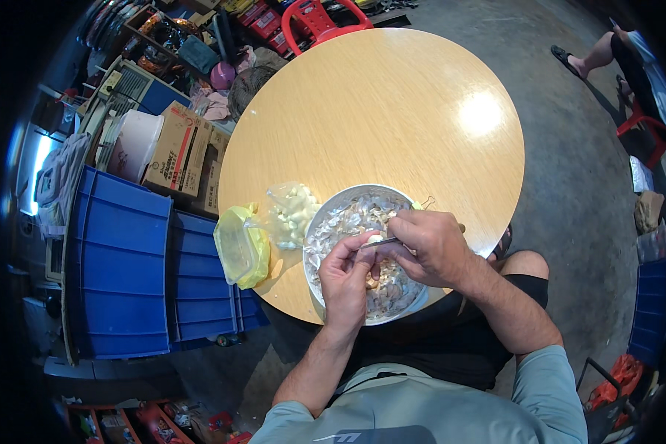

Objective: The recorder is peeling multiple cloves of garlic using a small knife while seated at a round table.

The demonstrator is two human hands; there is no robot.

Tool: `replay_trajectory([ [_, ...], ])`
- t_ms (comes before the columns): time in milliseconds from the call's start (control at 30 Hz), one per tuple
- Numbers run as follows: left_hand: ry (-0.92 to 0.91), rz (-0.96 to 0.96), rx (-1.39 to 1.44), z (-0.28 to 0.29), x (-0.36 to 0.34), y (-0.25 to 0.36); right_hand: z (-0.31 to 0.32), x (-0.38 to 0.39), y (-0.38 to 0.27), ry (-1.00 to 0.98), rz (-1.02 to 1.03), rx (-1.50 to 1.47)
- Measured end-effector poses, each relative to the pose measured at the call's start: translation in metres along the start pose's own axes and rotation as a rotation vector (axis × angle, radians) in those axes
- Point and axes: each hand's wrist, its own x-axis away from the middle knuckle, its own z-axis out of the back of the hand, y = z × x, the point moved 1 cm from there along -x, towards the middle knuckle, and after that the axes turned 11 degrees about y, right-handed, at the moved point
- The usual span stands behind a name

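Over a large white bowl point(308, 260) of papery garlic skins and cloves, my two hands are close together. Pinched in the fingers of my left hand point(344, 280) is a small pale garlic clove point(375, 239). My right hand point(438, 248) grips a small knife point(389, 242), its dark blade lying against the clove; most of the handle is hidden in the fist. Left of the bowl lies a clear plastic bag point(294, 211) with several peeled cloves. Beside that bag stands a clear plastic tub point(238, 255) in a yellow bag point(260, 268).
The bowl rests at the near edge of a round wooden table point(370, 103). Blue plastic crates point(122, 266) and a cardboard box point(177, 152) stand to the left. A red chair point(320, 18) is behind the table. At the far right, another person point(607, 55) sits on a red chair.
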Motion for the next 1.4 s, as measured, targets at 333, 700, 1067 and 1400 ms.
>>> replay_trajectory([
  [333,0.02,0.366,0.399,0.0,-0.003,-0.001,-0.006,0.003,0.008,0.057,-0.107,-0.087],
  [700,0.004,0.353,0.387,-0.001,-0.001,-0.004,-0.005,0.003,0.002,0.027,-0.056,-0.074],
  [1067,0.01,0.253,0.235,-0.002,-0.003,0.003,-0.007,0.004,0.003,-0.016,-0.093,-0.051],
  [1400,0.036,0.191,0.231,-0.005,-0.004,0.011,-0.005,0.002,0.002,-0.066,-0.011,-0.012],
])
